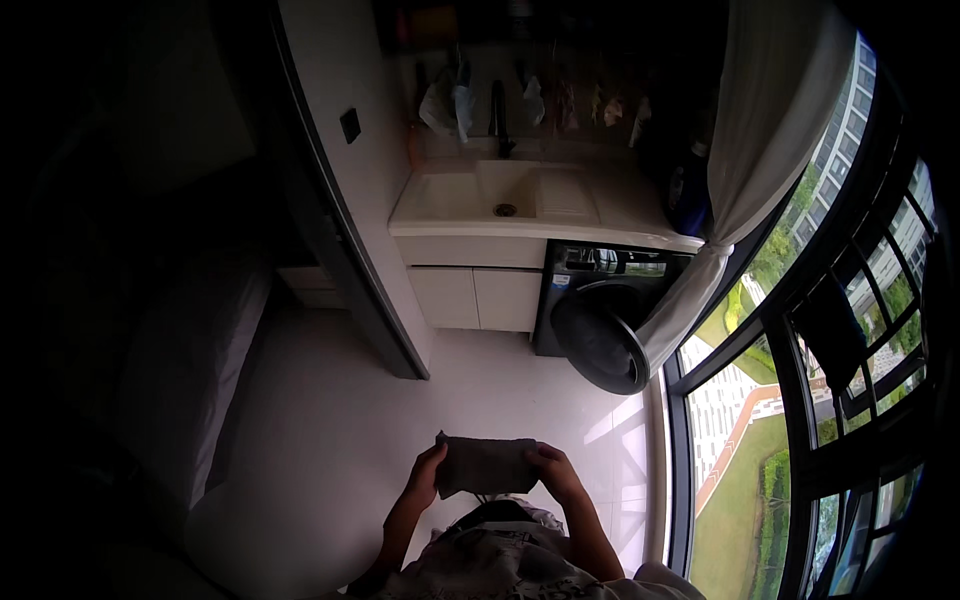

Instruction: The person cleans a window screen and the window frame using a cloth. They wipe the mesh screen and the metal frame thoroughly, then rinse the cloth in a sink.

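A grey cloth (488,465), roughly rectangular, is held out flat in front of my body between my two hands. My left hand (428,471) is closed on its left edge, near a small pointed corner. At the opposite edge, my right hand (553,470) grips the cloth with the thumb on top. The fingers behind the cloth are hidden on both sides.
Ahead stands a counter with a white sink (470,190) and black tap (500,120). Below it, a dark washing machine (610,265) has its round door (600,340) swung out. A tied curtain (770,130) and tall windows line the right. A door frame (345,215) and bed (190,400) are left.
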Action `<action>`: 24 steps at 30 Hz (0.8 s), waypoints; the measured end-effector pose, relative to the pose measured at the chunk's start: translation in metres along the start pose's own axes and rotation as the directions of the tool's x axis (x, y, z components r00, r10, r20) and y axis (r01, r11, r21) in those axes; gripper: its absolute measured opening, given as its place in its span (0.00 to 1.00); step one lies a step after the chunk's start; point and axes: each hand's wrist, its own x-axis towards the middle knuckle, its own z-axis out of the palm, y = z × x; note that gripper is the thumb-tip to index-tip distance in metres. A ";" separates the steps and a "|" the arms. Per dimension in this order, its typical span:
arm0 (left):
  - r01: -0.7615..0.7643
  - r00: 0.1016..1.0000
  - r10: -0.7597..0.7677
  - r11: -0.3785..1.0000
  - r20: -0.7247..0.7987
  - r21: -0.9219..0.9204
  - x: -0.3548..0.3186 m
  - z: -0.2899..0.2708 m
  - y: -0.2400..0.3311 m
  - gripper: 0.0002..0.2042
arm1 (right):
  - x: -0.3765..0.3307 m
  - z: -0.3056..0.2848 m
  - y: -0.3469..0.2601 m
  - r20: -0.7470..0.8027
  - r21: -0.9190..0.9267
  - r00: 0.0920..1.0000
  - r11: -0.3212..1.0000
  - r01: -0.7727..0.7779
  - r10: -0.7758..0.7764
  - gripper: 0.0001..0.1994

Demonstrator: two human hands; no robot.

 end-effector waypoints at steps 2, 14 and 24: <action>-0.012 0.998 0.010 1.000 -0.056 -0.025 0.045 0.000 0.022 0.23 | 0.061 0.005 -0.041 0.041 -0.001 0.999 1.000 0.013 -0.013 0.16; -0.072 0.994 0.085 0.983 0.067 -0.170 0.350 0.059 0.168 0.27 | 0.322 -0.001 -0.215 -0.110 -0.022 0.952 0.958 0.285 -0.286 0.19; -0.111 0.969 0.129 0.989 0.210 -0.096 0.634 0.114 0.341 0.28 | 0.537 0.021 -0.424 -0.215 -0.105 0.879 0.905 0.412 -0.425 0.21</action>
